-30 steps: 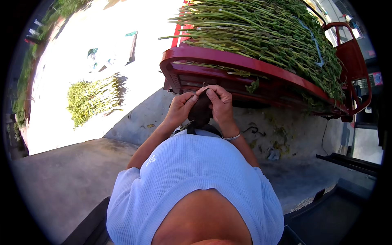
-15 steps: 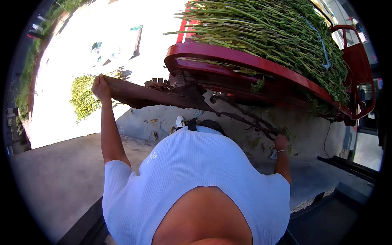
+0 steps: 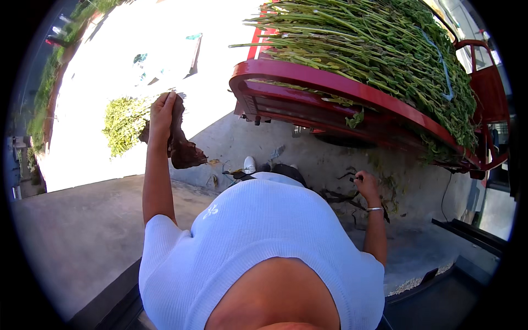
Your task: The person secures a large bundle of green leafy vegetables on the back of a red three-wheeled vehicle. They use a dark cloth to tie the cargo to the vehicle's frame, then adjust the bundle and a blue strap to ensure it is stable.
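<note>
Nearest is a person in a white ribbed shirt (image 3: 264, 220) with a small motif on the chest, both arms reaching forward and well apart. The left hand (image 3: 161, 113) is raised, its fingers clamped on a brown sheet (image 3: 184, 146), which hangs crumpled beside and below the hand. The right hand (image 3: 368, 187), lower and wearing a bracelet (image 3: 375, 209) at the wrist, has its fingers drawn together on a dark scrap (image 3: 359, 177). Dark strips (image 3: 341, 198) spread near this hand; whether they join the scrap cannot be told. Below lies the concrete floor (image 3: 82, 220), with a white shoe (image 3: 249, 164) between the hands. Beyond the right hand stands a red truck (image 3: 297, 70), its bed piled with green stalks (image 3: 352, 55); a blue strap (image 3: 445, 71) crosses the load. Farther left, a plant heap (image 3: 122, 124) lies on sunlit ground, with greenery (image 3: 38, 104) along the far edge.
</note>
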{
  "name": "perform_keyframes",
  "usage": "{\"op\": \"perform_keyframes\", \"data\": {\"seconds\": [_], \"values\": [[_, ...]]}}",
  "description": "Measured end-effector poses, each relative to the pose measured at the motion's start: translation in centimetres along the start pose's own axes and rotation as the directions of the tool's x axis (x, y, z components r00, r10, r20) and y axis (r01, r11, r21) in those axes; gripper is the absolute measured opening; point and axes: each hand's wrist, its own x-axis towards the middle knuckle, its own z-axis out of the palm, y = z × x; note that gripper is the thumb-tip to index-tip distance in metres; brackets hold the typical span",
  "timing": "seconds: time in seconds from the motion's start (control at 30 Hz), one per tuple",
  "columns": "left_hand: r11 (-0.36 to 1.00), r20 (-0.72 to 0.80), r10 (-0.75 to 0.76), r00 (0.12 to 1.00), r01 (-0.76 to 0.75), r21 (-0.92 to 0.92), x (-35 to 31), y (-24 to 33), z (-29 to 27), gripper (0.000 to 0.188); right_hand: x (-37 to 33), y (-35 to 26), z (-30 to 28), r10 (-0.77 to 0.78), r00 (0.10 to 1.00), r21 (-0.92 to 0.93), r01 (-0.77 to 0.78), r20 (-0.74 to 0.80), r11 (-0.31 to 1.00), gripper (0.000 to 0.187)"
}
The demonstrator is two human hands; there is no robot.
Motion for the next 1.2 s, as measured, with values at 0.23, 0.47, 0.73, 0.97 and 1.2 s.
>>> {"op": "perform_keyframes", "data": {"seconds": [0.23,0.47,0.73,0.97,1.2], "values": [[0.999,0.544,0.025,0.839,-0.047,0.027,-8.5,-2.5,13.4,0.027,6.2,-30.0,-0.3,-0.347,0.937,0.726,0.270,-0.046,0.632,0.037],[0.993,0.634,0.103,0.767,-0.042,-0.110,-10.3,-2.4,14.5,0.028,7.7,-31.2,2.4,-0.248,0.952,0.823,0.282,-0.178,0.493,0.009],[0.998,0.651,-0.017,0.759,0.054,-0.037,-10.8,-6.6,14.6,0.014,6.9,-31.1,2.0,-0.218,0.968,0.983,0.153,-0.127,0.105,0.004],[0.979,0.289,0.197,0.937,-0.175,-0.100,-11.6,-5.6,16.7,0.016,5.5,-31.2,1.1,-0.370,0.926,0.979,-0.006,-0.071,-0.203,0.012],[0.925,-0.428,0.147,0.892,-0.277,-0.260,0.0,-4.8,2.1,0.017,1.9,-16.0,0.5,-0.662,0.746,-0.278,0.622,-0.075,0.732,0.021]]}}
